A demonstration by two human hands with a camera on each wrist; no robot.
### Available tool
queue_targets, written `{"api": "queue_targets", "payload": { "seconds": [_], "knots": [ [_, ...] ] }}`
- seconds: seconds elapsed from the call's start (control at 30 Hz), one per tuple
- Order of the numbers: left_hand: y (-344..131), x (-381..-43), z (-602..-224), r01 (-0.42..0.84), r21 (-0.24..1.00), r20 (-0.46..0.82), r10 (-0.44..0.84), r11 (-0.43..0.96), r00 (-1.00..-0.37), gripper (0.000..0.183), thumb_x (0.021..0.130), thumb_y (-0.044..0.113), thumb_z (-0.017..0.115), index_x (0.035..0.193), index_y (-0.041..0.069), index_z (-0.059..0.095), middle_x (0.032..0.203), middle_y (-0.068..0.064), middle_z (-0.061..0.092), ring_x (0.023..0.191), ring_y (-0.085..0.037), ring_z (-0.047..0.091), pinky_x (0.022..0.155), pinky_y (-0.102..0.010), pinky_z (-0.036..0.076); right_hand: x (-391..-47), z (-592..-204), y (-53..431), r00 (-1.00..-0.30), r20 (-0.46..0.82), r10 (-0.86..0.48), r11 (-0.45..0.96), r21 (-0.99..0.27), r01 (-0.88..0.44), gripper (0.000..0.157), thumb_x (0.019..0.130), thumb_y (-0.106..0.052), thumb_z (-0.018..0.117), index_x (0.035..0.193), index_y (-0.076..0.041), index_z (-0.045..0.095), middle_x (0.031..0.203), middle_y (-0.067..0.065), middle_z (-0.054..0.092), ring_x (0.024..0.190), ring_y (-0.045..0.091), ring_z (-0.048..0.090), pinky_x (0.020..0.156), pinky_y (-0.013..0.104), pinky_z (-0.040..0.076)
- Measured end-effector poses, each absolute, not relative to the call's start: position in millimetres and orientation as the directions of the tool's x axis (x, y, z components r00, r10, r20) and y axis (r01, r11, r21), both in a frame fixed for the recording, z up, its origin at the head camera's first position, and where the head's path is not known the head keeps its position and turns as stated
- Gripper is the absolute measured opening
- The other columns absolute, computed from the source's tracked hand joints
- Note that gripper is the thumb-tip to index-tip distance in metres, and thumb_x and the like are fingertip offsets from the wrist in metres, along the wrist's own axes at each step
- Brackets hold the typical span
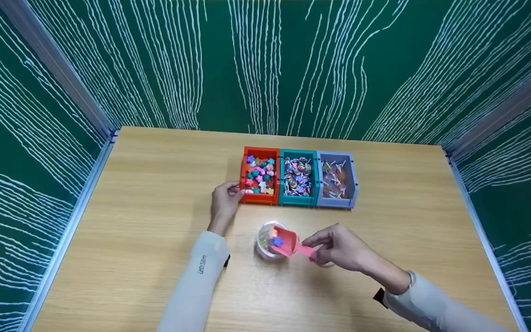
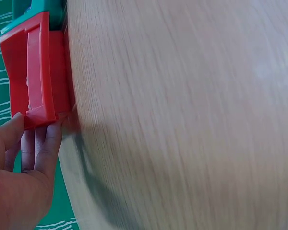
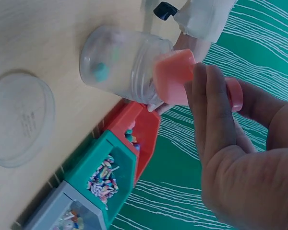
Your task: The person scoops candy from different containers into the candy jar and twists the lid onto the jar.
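Observation:
My left hand (image 1: 225,205) grips the near left corner of the red bin (image 1: 260,200), thumb on one side and fingers on the other in the left wrist view (image 2: 26,167). Between thumb and fingers, my right hand (image 1: 341,246) pinches the handle of a small pink scoop (image 1: 288,240). The scoop is tilted at the mouth of a clear jar (image 1: 262,252), with a blue-purple star-shaped piece (image 1: 277,241) and an orange piece at its front. In the right wrist view, a teal piece (image 3: 101,72) shows inside the jar (image 3: 120,62).
Colourful small shapes fill the red bin. Joined to its right are a green bin (image 1: 297,201) of swirl lollipop-like pieces and a grey bin (image 1: 337,203) of stick-like pieces. A clear round lid (image 3: 21,124) lies on the table (image 1: 145,207). Green walls enclose the table's back and sides.

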State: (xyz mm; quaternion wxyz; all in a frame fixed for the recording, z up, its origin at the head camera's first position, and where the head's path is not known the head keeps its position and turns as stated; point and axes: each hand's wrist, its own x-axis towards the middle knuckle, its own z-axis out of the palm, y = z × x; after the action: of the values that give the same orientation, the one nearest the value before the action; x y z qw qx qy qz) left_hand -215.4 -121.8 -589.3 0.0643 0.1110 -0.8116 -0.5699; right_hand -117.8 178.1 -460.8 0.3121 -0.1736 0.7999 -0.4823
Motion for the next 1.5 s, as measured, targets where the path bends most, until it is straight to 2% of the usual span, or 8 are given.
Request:
{"api": "queue_targets", "payload": {
  "seconds": [0.23,0.4,0.53,0.8,1.13,1.3,1.43,1.5],
  "knots": [
    [-121.4,-215.1,-588.9,-0.116,0.939,-0.034,-0.247,0.325,-0.968,0.026,0.094,-0.002,0.074,0.120,-0.005,0.076,0.100,-0.018,0.076,0.095,-0.031,0.072,0.088,-0.041,0.060,-120.0,-457.1,176.2,-0.756,-0.270,-0.596,0.496,-0.864,-0.083,0.027,0.088,0.010,0.074,0.115,0.009,0.077,0.104,0.018,0.080,0.076,0.022,0.076,0.069,0.025,0.062],
    [-121.1,-214.7,-587.9,-0.119,0.940,-0.042,-0.238,0.321,-0.970,0.026,0.095,-0.002,0.074,0.121,-0.005,0.075,0.101,-0.017,0.075,0.096,-0.031,0.072,0.089,-0.041,0.060,-122.1,-454.0,179.5,-0.775,-0.237,-0.586,0.502,-0.857,-0.117,0.026,0.087,0.011,0.073,0.113,0.009,0.077,0.104,0.020,0.079,0.079,0.024,0.076,0.072,0.026,0.063],
    [-120.7,-214.7,-586.3,-0.119,0.937,-0.041,-0.235,0.329,-0.971,0.026,0.095,-0.001,0.074,0.121,-0.005,0.075,0.101,-0.017,0.076,0.097,-0.031,0.072,0.090,-0.042,0.060,-126.3,-449.7,184.3,-0.802,-0.257,-0.539,0.470,-0.882,-0.033,0.030,0.087,0.015,0.068,0.116,0.012,0.073,0.105,0.023,0.078,0.087,0.031,0.078,0.076,0.030,0.064],
    [-119.4,-216.3,-585.5,-0.109,0.931,-0.023,-0.244,0.347,-0.969,0.024,0.095,-0.001,0.074,0.118,-0.006,0.076,0.100,-0.018,0.076,0.095,-0.032,0.073,0.090,-0.043,0.060,-147.6,-448.6,190.1,-0.849,-0.360,-0.388,0.347,-0.910,0.227,0.042,0.099,0.008,0.064,0.140,0.011,0.060,0.120,0.022,0.074,0.099,0.022,0.077,0.088,0.032,0.062],
    [-119.4,-216.9,-585.2,-0.141,0.933,-0.057,-0.252,0.331,-0.966,0.024,0.096,0.000,0.074,0.120,-0.004,0.076,0.101,-0.016,0.076,0.095,-0.029,0.072,0.088,-0.039,0.060,-172.3,-469.4,172.2,-0.803,-0.499,-0.326,0.121,-0.864,0.488,0.045,0.104,0.005,0.059,0.148,0.010,0.051,0.111,0.012,0.076,0.094,0.016,0.076,0.090,0.028,0.061],
    [-120.8,-216.9,-588.2,-0.143,0.935,-0.059,-0.254,0.326,-0.965,0.025,0.096,0.000,0.075,0.120,-0.003,0.076,0.099,-0.015,0.075,0.092,-0.027,0.070,0.082,-0.035,0.060,-180.1,-479.0,153.3,-0.788,-0.534,-0.306,0.041,-0.835,0.549,0.046,0.103,0.009,0.058,0.148,0.010,0.050,0.119,0.021,0.073,0.092,0.016,0.076,0.086,0.026,0.062],
    [-121.3,-216.3,-588.7,-0.142,0.935,-0.057,-0.258,0.324,-0.964,0.025,0.095,0.000,0.076,0.120,-0.003,0.076,0.099,-0.016,0.075,0.093,-0.028,0.071,0.084,-0.037,0.060,-184.4,-486.2,137.9,-0.795,-0.534,-0.288,0.026,-0.835,0.550,0.046,0.102,0.011,0.057,0.148,0.010,0.051,0.124,0.026,0.069,0.088,0.016,0.076,0.084,0.026,0.062],
    [-121.5,-216.3,-589.0,-0.123,0.935,-0.036,-0.258,0.333,-0.965,0.025,0.094,-0.001,0.076,0.119,-0.005,0.077,0.099,-0.017,0.076,0.092,-0.029,0.072,0.086,-0.038,0.061,-186.1,-489.6,131.2,-0.803,-0.518,-0.294,0.011,-0.842,0.539,0.047,0.101,0.013,0.056,0.148,0.012,0.049,0.119,0.024,0.070,0.087,0.016,0.076,0.084,0.026,0.062]
  ]
}}
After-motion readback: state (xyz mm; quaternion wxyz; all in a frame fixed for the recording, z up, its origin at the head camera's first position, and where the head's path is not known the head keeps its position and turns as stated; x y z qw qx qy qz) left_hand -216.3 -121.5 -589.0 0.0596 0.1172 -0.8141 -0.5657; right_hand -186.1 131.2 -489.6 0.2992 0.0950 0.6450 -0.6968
